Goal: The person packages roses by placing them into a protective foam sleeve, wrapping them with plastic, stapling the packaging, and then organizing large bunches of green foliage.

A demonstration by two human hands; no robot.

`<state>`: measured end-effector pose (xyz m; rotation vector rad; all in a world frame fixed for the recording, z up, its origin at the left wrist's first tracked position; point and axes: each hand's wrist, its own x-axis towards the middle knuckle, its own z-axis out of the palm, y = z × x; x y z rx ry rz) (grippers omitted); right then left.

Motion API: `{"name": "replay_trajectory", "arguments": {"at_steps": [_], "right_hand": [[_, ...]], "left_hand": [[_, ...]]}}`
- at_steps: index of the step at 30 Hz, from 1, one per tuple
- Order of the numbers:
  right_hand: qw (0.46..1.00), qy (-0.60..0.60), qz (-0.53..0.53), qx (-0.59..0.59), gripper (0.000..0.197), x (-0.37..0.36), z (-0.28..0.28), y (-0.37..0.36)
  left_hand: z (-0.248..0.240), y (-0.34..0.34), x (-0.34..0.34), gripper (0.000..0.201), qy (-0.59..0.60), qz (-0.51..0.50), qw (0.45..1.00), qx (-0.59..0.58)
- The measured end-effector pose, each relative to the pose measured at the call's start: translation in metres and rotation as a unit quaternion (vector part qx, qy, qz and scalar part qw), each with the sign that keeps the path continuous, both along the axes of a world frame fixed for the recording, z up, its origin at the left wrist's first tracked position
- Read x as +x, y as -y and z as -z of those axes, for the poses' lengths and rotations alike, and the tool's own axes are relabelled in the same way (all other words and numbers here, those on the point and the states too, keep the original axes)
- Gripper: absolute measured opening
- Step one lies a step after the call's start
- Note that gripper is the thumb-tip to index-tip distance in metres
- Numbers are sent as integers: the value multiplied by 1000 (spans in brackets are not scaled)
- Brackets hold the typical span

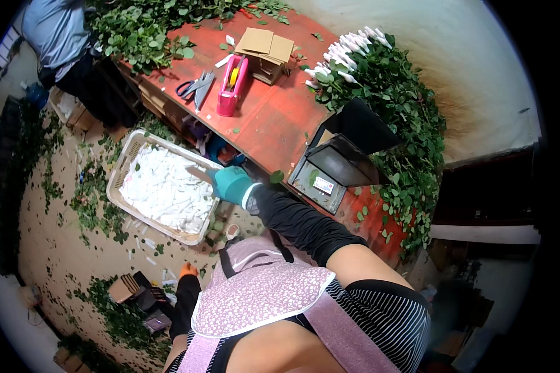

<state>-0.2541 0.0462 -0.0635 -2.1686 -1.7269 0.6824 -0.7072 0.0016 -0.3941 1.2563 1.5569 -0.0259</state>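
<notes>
My right hand (pixel 231 184), in a teal glove and dark sleeve, reaches over the right rim of a cream plastic basket (pixel 126 165). Its fingers are closed on a flat greyish-brown piece (pixel 199 173), perhaps cardboard, partly hidden by the glove. Heaped inside the basket are small white strip-like pieces (pixel 162 186). Down at the lower left, my left hand (pixel 189 270) in an orange glove hangs beyond the basket's near side. Its fingers are too small and unclear to read. Closest to it are white strips (pixel 167 275) scattered on the floor.
The red table (pixel 274 133) carries scissors (pixel 186 89), a pink tape dispenser (pixel 231 87), stacked cardboard (pixel 266 46), an open black box (pixel 320 180) and white-wrapped rose bunches (pixel 379 93). Another person (pixel 59 43) stands at far left. Leaves and a dark box (pixel 148 297) lie on the floor.
</notes>
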Motion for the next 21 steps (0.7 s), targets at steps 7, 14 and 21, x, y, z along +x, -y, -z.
{"name": "replay_trajectory", "arguments": {"at_steps": [7, 14, 21], "right_hand": [[927, -157, 319, 117, 31, 168, 6, -16], [760, -313, 528, 215, 30, 233, 110, -54], [755, -397, 519, 50, 45, 259, 89, -63]], "left_hand": [[-142, -141, 181, 50, 85, 163, 954, 235], [-287, -164, 427, 100, 240, 193, 829, 467], [-339, -265, 576, 74, 261, 234, 767, 537]]}}
